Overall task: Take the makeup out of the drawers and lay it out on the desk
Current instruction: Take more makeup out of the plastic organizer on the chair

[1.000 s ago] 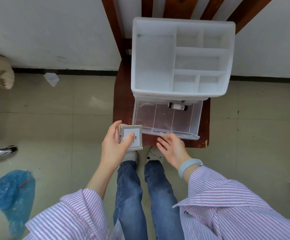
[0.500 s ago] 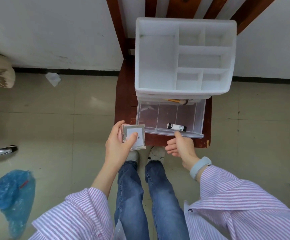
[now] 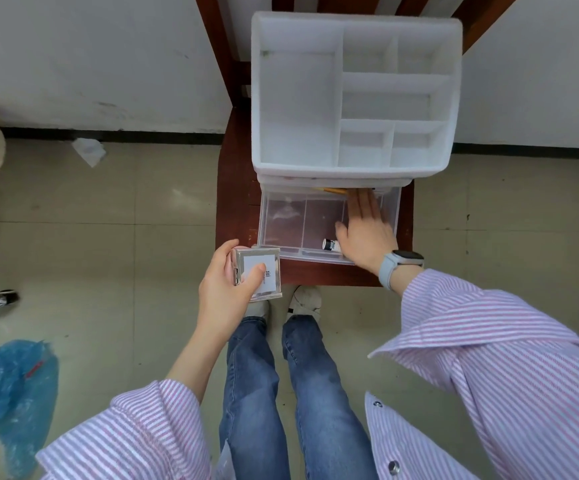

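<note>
The left hand [image 3: 227, 285] grips a square compact [image 3: 258, 277] near the body. Beyond it, the right hand [image 3: 367, 230], half a second ago at the drawer [image 3: 282, 216] front, now reaches flat-fingered inside (holding nothing), past a small tube [image 3: 330, 244] toward a brush [image 3: 329, 190] at the back.

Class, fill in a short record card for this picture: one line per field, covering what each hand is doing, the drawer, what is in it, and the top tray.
Left hand: grips a square silver compact in front of the drawer
Right hand: flat, fingers straight, reaching into the open drawer toward its back
Drawer: clear plastic, pulled out, divided into sections
Drawer contents: small white tube with black cap near the front; a yellow stick-like item at the back
Top tray: white, compartments hold nothing visible
Support: wooden chair
</note>
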The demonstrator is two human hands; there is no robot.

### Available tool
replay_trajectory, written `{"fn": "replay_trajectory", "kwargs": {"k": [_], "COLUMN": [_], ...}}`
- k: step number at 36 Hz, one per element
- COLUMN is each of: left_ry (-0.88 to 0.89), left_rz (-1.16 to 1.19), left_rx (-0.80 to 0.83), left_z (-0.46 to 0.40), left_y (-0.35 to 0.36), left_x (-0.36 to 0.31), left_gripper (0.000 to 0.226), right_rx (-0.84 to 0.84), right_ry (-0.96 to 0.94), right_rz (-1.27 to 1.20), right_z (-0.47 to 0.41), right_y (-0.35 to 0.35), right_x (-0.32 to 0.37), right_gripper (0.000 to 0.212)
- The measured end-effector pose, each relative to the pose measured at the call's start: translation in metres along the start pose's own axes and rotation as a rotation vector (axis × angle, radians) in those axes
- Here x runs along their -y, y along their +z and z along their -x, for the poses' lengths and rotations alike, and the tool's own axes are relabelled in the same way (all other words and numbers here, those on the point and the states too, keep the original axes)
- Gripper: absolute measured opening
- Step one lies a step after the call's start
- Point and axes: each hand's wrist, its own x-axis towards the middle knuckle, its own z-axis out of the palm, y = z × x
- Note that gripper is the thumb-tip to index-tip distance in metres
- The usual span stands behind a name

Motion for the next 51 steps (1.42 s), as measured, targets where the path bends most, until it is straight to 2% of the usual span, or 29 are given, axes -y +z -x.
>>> {"fn": "replay_trajectory", "kwargs": {"k": [2, 5, 11, 18, 24, 29, 34, 38, 43, 47, 51], "left_ry": [-0.003, -0.004, 0.005, 0.008, -0.002, -0.008, 0.037, 0.148, 0.417, 0.65, 0.757], "left_rz": [-0.002, 0.002, -0.009, -0.006, -0.012, -0.015, -0.032, -0.098, -0.451, -0.63, -0.795], "left_rx": [0.003, 0.002, -0.001, -0.008, -0.009, 0.0, 0.049, 0.153, 0.29, 0.328, 0.342], "left_z": [0.001, 0.002, 0.002, 0.003, 0.007, 0.009, 0.01, 0.009, 0.01, 0.013, 0.014], "left_y": [0.0, -0.001, -0.001, 0.0, -0.002, -0.005, -0.007, -0.011, -0.012, -0.007, -0.005], "left_x": [0.0, 0.001, -0.003, 0.0, 0.007, 0.008, -0.001, -0.004, -0.012, -0.015, -0.018], "left_gripper": [0.049, 0.049, 0.049, 0.049, 0.049, 0.049, 0.053, 0.041, 0.042, 0.048, 0.047], "right_rx": [0.017, -0.047, -0.102, 0.015, 0.021, 0.032, 0.147, 0.184, 0.262, 0.297, 0.286], "right_ry": [-0.014, -0.062, -0.111, -0.111, -0.013, -0.065, -0.115, -0.254, -0.399, -0.472, -0.581], "right_rz": [0.008, 0.092, 0.092, 0.168, 0.171, 0.176, 0.175, 0.145, 0.072, 0.06, 0.066], "right_z": [0.0, 0.013, 0.025, 0.011, -0.001, -0.006, -0.002, 0.018, 0.048, 0.061, 0.065], "right_y": [-0.003, -0.006, -0.004, -0.006, 0.0, 0.003, -0.01, -0.023, -0.036, -0.048, -0.057], "right_x": [-0.001, -0.001, -0.005, 0.013, 0.028, 0.033, 0.029, 0.016, 0.009, 0.017, 0.03], "right_gripper": [0.066, 0.058, 0.051, 0.06, 0.044, 0.035, 0.028, 0.024, 0.036, 0.038, 0.03]}}
